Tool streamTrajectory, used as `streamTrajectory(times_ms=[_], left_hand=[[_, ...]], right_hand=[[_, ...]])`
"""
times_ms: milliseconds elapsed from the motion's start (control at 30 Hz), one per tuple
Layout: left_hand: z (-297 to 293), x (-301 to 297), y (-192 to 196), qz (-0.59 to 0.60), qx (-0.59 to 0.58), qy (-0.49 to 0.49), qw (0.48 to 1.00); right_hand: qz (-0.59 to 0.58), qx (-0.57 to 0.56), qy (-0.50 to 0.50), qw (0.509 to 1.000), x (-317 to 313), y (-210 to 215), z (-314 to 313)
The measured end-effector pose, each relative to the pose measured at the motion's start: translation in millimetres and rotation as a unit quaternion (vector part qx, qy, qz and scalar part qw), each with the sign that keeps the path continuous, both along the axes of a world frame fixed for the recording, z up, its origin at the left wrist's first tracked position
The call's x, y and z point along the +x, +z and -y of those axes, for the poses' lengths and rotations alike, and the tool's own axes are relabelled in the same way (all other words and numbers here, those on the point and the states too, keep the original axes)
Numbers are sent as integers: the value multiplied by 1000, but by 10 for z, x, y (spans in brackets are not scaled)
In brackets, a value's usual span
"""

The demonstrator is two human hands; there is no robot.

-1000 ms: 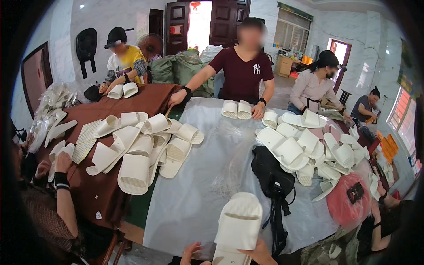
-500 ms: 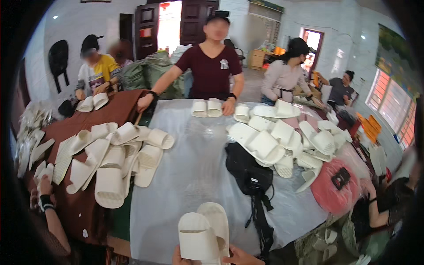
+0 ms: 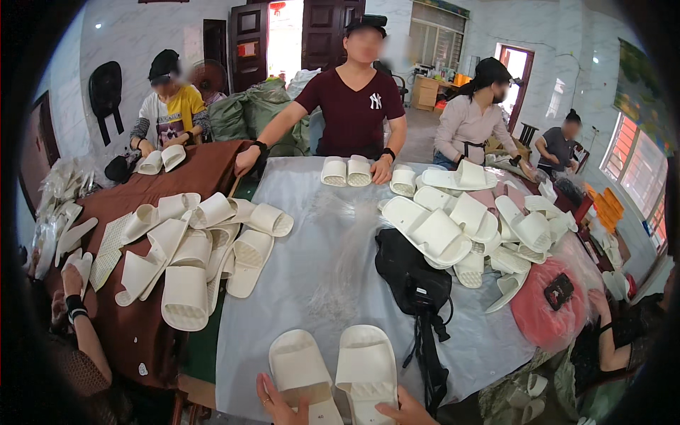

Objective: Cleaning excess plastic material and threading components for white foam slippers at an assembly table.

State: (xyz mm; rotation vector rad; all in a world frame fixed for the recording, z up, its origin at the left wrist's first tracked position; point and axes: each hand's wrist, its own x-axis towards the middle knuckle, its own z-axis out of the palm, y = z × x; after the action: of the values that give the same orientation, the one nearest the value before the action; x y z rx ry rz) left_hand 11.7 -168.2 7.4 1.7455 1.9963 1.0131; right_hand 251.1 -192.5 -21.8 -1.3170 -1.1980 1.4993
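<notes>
Two cream slide slippers lie side by side in front of me at the table's near edge, toes pointing away and soles down. My left hand [image 3: 282, 405] grips the left slipper [image 3: 300, 365] at its heel end, fingers along the outer edge and thumb near the insole. Around the heel of the right slipper [image 3: 367, 361] my right hand [image 3: 406, 409] is closed, its thumb on the insole. A narrow gap parts the two slippers at the heels.
Slipper heaps lie left [image 3: 195, 248] and right [image 3: 460, 219]. A black bag [image 3: 411, 273] with hanging straps lies right of my slippers, a pink plastic-wrapped bundle [image 3: 545, 304] beyond it. Across the table, a person [image 3: 350, 106] rests one hand by another pair [image 3: 346, 171]. Other people work around.
The two slippers, overlapping before, are now apart and side by side. My hands have moved apart with them. The view has shifted slightly.
</notes>
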Motion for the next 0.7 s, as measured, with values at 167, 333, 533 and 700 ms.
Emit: streamTrajectory(times_ms=[167, 333, 533, 700], left_hand=[[19, 55, -57, -22, 11, -39, 999], [31, 53, -39, -11, -18, -87, 996], [25, 55, -25, -28, -35, -86, 995], [12, 52, -76, -10, -5, -97, 995]], right_hand=[[111, 4, -40, 993, -57, 94, 1], [147, 23, -46, 988, -68, 143, -16], [173, -18, -38, 984, -80, 126, -37], [251, 23, -50, 966, -56, -54, -36]])
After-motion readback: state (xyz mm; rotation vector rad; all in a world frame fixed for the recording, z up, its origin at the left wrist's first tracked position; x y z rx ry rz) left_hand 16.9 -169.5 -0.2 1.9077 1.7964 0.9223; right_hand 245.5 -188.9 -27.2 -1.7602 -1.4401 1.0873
